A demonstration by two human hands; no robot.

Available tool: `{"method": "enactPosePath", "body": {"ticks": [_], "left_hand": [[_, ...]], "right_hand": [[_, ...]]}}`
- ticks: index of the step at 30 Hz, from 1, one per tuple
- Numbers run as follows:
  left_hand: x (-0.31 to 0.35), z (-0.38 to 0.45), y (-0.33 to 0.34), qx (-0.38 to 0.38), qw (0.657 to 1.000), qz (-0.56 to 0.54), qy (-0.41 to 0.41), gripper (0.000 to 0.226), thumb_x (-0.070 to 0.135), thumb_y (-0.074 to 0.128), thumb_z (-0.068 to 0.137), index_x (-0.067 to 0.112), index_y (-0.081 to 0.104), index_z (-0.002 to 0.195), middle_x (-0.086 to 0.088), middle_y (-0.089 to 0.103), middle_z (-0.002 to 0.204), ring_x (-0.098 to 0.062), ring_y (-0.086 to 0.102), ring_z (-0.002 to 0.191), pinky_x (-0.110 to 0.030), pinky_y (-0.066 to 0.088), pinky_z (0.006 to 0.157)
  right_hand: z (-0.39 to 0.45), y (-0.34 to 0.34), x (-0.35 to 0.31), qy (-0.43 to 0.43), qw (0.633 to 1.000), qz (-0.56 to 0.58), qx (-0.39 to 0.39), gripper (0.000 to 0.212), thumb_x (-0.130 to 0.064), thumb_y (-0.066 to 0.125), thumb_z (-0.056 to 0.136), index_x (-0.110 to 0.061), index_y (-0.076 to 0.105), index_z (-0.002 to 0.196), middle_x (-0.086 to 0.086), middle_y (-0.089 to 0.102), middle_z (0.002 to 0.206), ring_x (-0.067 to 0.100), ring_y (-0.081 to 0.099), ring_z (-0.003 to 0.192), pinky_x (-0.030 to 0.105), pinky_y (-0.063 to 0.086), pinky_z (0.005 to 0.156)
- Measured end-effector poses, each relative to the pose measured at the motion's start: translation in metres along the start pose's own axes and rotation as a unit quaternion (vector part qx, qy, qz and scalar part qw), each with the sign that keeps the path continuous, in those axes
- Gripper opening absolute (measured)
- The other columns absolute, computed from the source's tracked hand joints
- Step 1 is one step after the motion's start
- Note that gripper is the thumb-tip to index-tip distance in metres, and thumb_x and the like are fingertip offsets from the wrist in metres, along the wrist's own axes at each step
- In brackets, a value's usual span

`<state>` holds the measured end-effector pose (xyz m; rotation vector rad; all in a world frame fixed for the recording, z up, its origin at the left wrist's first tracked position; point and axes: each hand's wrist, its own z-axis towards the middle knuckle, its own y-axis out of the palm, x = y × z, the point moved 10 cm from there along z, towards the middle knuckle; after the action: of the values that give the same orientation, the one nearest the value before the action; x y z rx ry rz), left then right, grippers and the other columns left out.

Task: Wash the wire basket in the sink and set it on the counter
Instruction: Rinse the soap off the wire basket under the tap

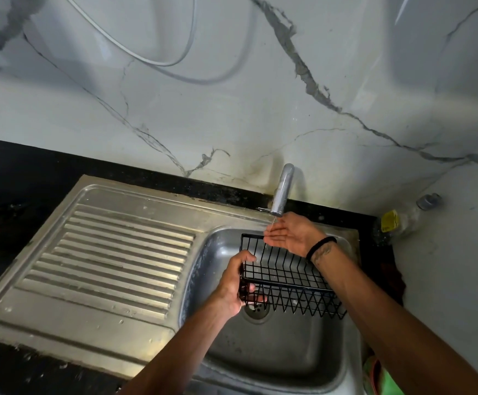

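A black wire basket hangs over the steel sink bowl, above the drain. My left hand grips its left end, fingers curled round the wires. My right hand is held palm up with straight fingers under the tap spout, just above the basket's back rim. A thin stream of water falls from the spout onto the palm.
A ribbed steel drainboard lies left of the bowl, set in a black counter. A marble wall rises behind. A bottle with a yellow label stands in the right corner. Something green sits at the bottom right.
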<state>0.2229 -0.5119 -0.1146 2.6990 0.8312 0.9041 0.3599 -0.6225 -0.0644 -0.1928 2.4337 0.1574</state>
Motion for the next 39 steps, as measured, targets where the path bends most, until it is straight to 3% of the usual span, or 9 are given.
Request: {"method": "enactPosePath", "body": {"ticks": [5, 10, 15, 19, 23, 27, 33, 35, 39], "left_hand": [[-0.006, 0.004, 0.004, -0.015, 1.000, -0.024, -0.011, 0.022, 0.035, 0.072, 0.079, 0.018, 0.074, 0.064, 0.002, 0.060, 0.054, -0.028, 0.049, 0.081, -0.053, 0.047, 0.085], [-0.013, 0.005, 0.003, -0.013, 0.997, -0.071, -0.014, 0.023, 0.031, 0.070, 0.083, 0.010, 0.066, 0.074, -0.003, 0.053, 0.066, -0.021, 0.050, 0.063, -0.058, 0.059, 0.079], [-0.017, 0.009, 0.003, -0.020, 0.994, -0.107, -0.024, 0.027, 0.029, 0.069, 0.082, 0.005, 0.060, 0.090, -0.006, 0.054, 0.069, -0.019, 0.053, 0.049, -0.059, 0.061, 0.077], [-0.011, 0.013, 0.006, -0.045, 0.993, -0.112, -0.012, 0.029, 0.026, 0.068, 0.081, 0.004, 0.063, 0.099, -0.005, 0.053, 0.071, -0.020, 0.057, 0.053, -0.057, 0.061, 0.072], [0.001, 0.029, 0.002, -0.056, 0.997, -0.049, 0.034, 0.078, 0.030, 0.078, 0.062, 0.000, 0.062, 0.132, -0.003, 0.059, 0.076, -0.016, 0.052, 0.062, -0.041, 0.059, 0.065], [0.013, 0.035, 0.009, -0.095, 0.992, -0.032, 0.083, 0.070, 0.020, 0.068, 0.069, 0.017, 0.061, 0.138, -0.001, 0.053, 0.081, -0.012, 0.051, 0.069, -0.065, 0.054, 0.094], [0.034, 0.036, -0.002, -0.101, 0.981, 0.049, 0.158, 0.074, 0.018, 0.060, 0.071, 0.032, 0.057, 0.143, 0.002, 0.059, 0.088, -0.010, 0.055, 0.079, -0.026, 0.058, 0.063], [0.039, 0.037, -0.009, -0.097, 0.979, 0.054, 0.174, 0.073, 0.016, 0.060, 0.070, 0.033, 0.059, 0.141, 0.003, 0.061, 0.090, -0.010, 0.056, 0.081, -0.025, 0.055, 0.064], [0.052, 0.032, -0.016, -0.074, 0.976, 0.070, 0.191, 0.059, 0.022, 0.063, 0.068, 0.037, 0.065, 0.126, 0.004, 0.069, 0.100, -0.007, 0.059, 0.089, -0.026, 0.047, 0.072]], "right_hand": [[-0.005, -0.021, -0.016, -0.075, 0.987, -0.126, 0.073, 0.020, -0.016, 0.043, 0.104, -0.007, 0.059, 0.096, 0.010, 0.057, 0.088, 0.016, 0.053, 0.066, 0.028, 0.044, 0.060], [-0.031, -0.049, -0.025, -0.108, 0.963, -0.229, 0.096, 0.015, -0.024, 0.054, 0.102, -0.014, 0.065, 0.103, 0.008, 0.072, 0.105, 0.023, 0.067, 0.095, 0.037, 0.055, 0.079], [-0.043, -0.092, -0.038, -0.175, 0.931, -0.280, 0.154, 0.028, -0.029, 0.061, 0.098, -0.006, 0.075, 0.092, 0.017, 0.075, 0.099, 0.034, 0.072, 0.090, 0.032, 0.050, 0.070], [-0.057, -0.123, -0.045, -0.244, 0.896, -0.292, 0.230, 0.023, -0.030, 0.067, 0.094, -0.013, 0.075, 0.082, 0.001, 0.072, 0.075, 0.023, 0.069, 0.077, 0.035, 0.054, 0.076], [-0.084, -0.141, -0.047, -0.301, 0.866, -0.255, 0.306, 0.012, -0.022, 0.071, 0.092, -0.012, 0.075, 0.097, 0.000, 0.074, 0.088, 0.016, 0.070, 0.085, 0.030, 0.054, 0.082], [-0.089, -0.158, -0.027, -0.283, 0.867, -0.237, 0.334, 0.033, -0.020, 0.074, 0.090, -0.010, 0.068, 0.121, 0.002, 0.069, 0.108, 0.017, 0.067, 0.099, 0.025, 0.046, 0.087], [-0.056, -0.173, 0.012, -0.224, 0.896, -0.213, 0.318, 0.024, -0.016, 0.075, 0.089, -0.011, 0.070, 0.112, 0.011, 0.073, 0.110, 0.025, 0.069, 0.099, 0.044, 0.054, 0.097], [-0.041, -0.164, 0.024, -0.206, 0.919, -0.200, 0.271, 0.005, -0.011, 0.069, 0.093, -0.014, 0.072, 0.092, 0.015, 0.076, 0.096, 0.026, 0.070, 0.086, 0.047, 0.056, 0.089], [-0.016, -0.154, 0.037, -0.214, 0.924, -0.195, 0.248, 0.022, -0.012, 0.059, 0.100, -0.010, 0.070, 0.081, 0.017, 0.074, 0.079, 0.040, 0.074, 0.081, 0.059, 0.061, 0.076]]}}
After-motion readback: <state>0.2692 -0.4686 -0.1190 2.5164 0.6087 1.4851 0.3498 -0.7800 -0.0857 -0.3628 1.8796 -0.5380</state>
